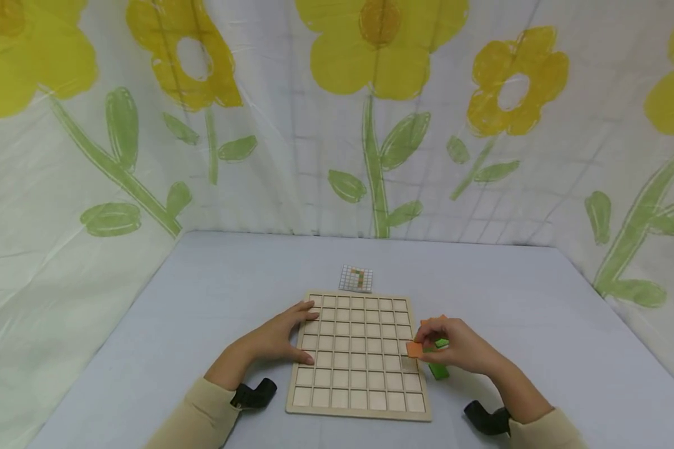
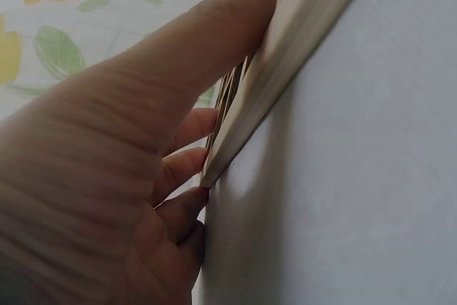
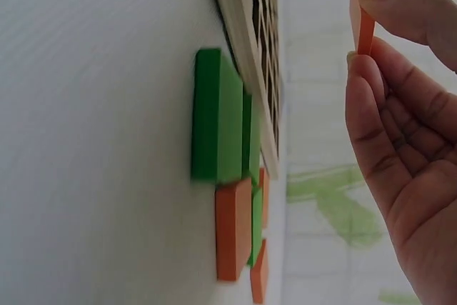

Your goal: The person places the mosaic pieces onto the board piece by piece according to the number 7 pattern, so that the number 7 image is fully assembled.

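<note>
A wooden grid board [image 1: 358,413] with rows of square recesses lies flat on the table. My left hand [image 1: 278,335] rests on the board's left edge, thumb and fingers spread over the rim; in the left wrist view the fingertips touch the board's side. My right hand [image 1: 463,349] pinches an orange square tile [image 1: 415,349] between thumb and fingers, over the board's right edge. The right wrist view shows the tile [image 3: 362,12] held up clear of the table. Green tiles [image 3: 218,116] and orange tiles [image 3: 234,230] lie beside the board, partly hidden under the right hand in the head view.
A small card [image 1: 356,279] printed with a grid and a coloured pattern lies just behind the board. The white table [image 1: 230,268] meets a curtain [image 1: 281,143] with yellow flowers at its back. Each wrist wears a black device [image 1: 485,419].
</note>
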`<move>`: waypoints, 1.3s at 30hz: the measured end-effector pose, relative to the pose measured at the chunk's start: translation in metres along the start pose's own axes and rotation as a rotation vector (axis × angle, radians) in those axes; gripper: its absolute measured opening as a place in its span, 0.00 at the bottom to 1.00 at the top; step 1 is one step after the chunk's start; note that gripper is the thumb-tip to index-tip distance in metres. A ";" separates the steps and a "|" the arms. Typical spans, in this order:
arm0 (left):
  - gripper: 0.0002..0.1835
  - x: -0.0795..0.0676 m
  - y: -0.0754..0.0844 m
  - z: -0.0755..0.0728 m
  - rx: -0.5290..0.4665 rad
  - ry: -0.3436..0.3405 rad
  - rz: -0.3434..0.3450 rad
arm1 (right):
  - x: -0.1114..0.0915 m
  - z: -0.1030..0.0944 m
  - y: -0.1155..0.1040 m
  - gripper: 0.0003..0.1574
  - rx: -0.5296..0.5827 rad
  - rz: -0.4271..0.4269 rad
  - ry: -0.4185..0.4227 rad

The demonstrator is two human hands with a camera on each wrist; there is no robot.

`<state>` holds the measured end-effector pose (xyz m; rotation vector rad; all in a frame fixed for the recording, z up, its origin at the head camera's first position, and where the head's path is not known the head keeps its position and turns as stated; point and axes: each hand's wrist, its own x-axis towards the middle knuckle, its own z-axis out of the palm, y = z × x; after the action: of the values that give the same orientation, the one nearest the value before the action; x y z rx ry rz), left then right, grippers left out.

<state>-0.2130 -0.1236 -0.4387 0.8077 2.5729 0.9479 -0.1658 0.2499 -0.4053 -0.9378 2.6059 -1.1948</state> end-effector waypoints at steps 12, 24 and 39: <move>0.49 -0.001 0.000 0.000 -0.003 0.003 0.010 | 0.045 0.008 -0.011 0.11 -0.008 -0.004 -0.012; 0.49 0.000 -0.001 0.000 0.019 0.004 -0.001 | 0.088 0.025 -0.041 0.11 -0.006 -0.091 -0.017; 0.48 -0.001 0.000 -0.001 0.003 -0.002 0.000 | 0.131 0.040 -0.025 0.13 0.114 0.064 0.031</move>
<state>-0.2128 -0.1248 -0.4375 0.8097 2.5736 0.9429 -0.2447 0.1350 -0.3965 -0.8143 2.5398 -1.3351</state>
